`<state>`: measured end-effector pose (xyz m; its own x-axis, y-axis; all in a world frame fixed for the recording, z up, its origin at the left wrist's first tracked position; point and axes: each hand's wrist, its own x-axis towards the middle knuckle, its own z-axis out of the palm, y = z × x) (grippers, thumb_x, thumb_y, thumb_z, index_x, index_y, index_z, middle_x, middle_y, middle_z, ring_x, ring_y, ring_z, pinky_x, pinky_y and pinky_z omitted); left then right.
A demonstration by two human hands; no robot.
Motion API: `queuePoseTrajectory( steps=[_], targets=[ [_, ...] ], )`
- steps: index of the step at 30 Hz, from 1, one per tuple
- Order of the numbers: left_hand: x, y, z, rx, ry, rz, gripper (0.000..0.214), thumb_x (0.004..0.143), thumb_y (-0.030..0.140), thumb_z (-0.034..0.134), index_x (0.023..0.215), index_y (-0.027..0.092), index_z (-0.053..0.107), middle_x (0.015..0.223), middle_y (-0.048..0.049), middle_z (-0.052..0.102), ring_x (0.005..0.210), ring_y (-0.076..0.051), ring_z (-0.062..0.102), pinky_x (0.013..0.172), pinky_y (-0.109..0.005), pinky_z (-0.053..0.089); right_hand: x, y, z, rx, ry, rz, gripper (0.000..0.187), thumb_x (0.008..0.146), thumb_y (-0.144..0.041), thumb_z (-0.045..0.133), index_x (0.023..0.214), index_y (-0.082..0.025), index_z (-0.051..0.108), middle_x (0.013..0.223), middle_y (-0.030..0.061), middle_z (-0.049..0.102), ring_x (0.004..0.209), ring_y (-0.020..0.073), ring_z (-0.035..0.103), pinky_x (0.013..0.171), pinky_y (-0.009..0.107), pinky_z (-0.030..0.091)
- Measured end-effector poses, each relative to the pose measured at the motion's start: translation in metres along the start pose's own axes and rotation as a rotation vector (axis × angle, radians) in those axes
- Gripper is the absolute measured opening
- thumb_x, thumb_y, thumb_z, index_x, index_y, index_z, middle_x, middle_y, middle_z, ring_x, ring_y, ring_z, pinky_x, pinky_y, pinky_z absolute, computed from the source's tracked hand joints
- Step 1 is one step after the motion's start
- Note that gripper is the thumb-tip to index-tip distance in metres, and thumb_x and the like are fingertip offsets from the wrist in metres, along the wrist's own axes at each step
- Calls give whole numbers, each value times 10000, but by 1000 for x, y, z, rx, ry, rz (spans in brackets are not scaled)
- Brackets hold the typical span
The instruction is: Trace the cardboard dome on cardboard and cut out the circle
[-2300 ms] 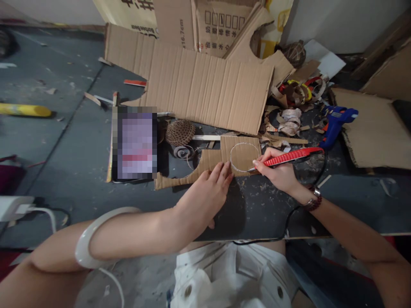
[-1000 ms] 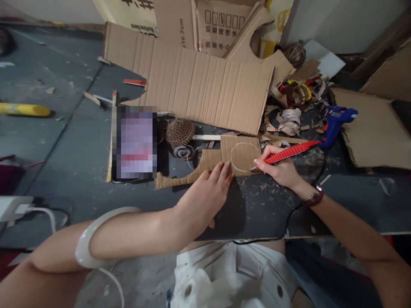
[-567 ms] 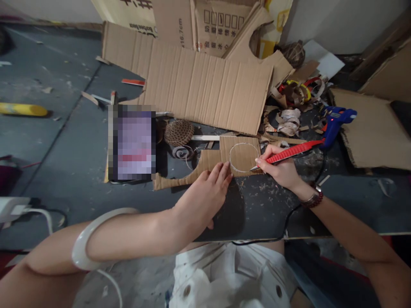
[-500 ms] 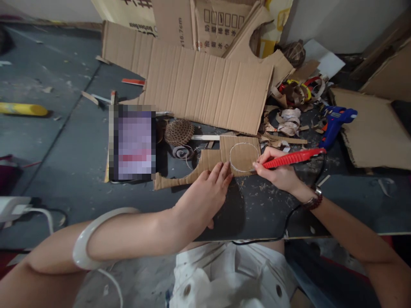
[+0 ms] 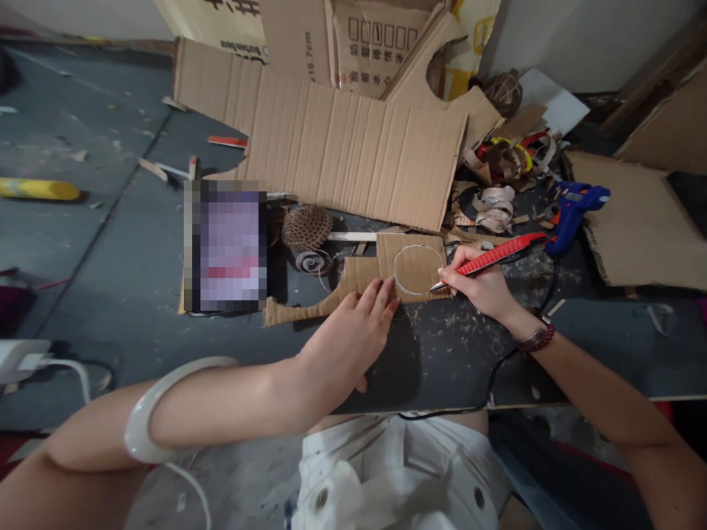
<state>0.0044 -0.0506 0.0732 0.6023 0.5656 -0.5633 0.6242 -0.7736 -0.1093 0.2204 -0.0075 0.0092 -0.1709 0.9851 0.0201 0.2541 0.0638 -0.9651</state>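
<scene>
A small brown cardboard piece [image 5: 359, 280] lies on the dark board, with a white circle [image 5: 418, 269] drawn on its right end. My left hand [image 5: 353, 335] rests flat on the piece's lower edge, fingers stretched out and together. My right hand [image 5: 479, 283] is closed round a red utility knife [image 5: 491, 255], whose tip touches the circle's lower right edge. A watch sits on that wrist and a white bangle on my left forearm.
A large corrugated cardboard sheet [image 5: 342, 140] lies behind the piece, with printed boxes beyond it. A blue glue gun [image 5: 574, 205] and its black cord sit at the right, beside cardboard curls [image 5: 494, 206]. A blurred phone [image 5: 226, 246] stands at the left, next to a rolled cardboard ball [image 5: 306, 227].
The knife tip has shifted slightly along the circle's lower right edge, and the handle's angle has wavered. My left hand has stayed in place on the cardboard.
</scene>
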Motion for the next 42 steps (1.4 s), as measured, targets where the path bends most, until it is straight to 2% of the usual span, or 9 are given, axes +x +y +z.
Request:
queuePoseTrajectory(
  steps=[11,19,27,36,42],
  targets=[
    [0,0,2,12,-17,4,1247,557,547,846,1483,-24,237,1546,-294,63,1447,-406,229,1123,-450,366,0,0,-1,14,6,7,284,766,-302,704,614,-220,479,489,-66,500,466,99,470,501,260,378],
    [1,0,-2,15,-38,-1,1245,565,550,842,1493,-3,224,1553,-274,64,1458,-386,210,1124,-429,365,-1,-3,-1,-179,-26,-164,268,781,-262,664,614,-215,460,575,-44,504,524,102,458,515,263,359],
    [0,0,2,-20,-20,-3,1251,546,525,861,1485,-21,240,1552,-290,66,1453,-405,214,1122,-446,363,4,1,-6,7,-13,-15,274,768,-278,698,612,-218,480,485,-64,516,454,94,476,488,258,375],
    [1,0,0,-26,-34,-11,1247,538,516,869,1492,10,247,1560,-278,74,1456,-394,215,1131,-435,354,5,-1,-7,84,-20,-4,293,758,-315,728,612,-213,495,484,-64,517,444,88,477,473,249,372],
    [0,0,0,1,-33,-1,1240,561,542,848,1490,-5,236,1553,-288,66,1454,-398,217,1124,-444,361,4,1,-9,47,-47,-9,289,768,-333,710,614,-210,497,507,-55,524,464,89,486,488,253,384]
  ],
)
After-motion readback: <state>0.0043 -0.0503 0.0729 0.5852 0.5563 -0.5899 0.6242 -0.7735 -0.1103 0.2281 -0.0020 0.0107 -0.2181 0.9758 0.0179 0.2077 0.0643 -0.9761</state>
